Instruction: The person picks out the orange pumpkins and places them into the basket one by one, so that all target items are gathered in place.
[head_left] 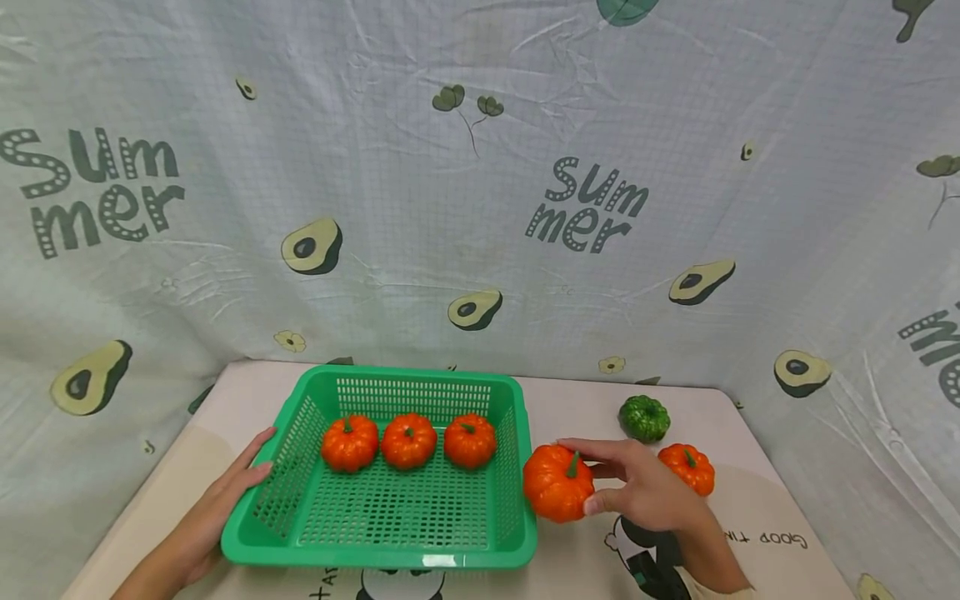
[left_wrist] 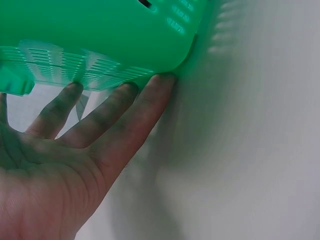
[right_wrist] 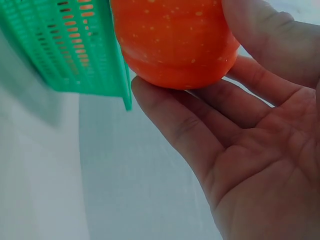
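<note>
My right hand grips an orange toy pumpkin with a green stem, raised beside the right wall of a green plastic basket. In the right wrist view the fingers lie along one side of the pumpkin and the thumb along the other, close to the basket's rim. My left hand rests against the basket's left side; in the left wrist view its straight fingertips touch the green wall. Inside the basket sit three more orange pumpkins, at left, middle and right.
On the table to the right are a green pumpkin and another orange pumpkin, partly behind my right hand. A printed cloth hangs behind the table and along its sides.
</note>
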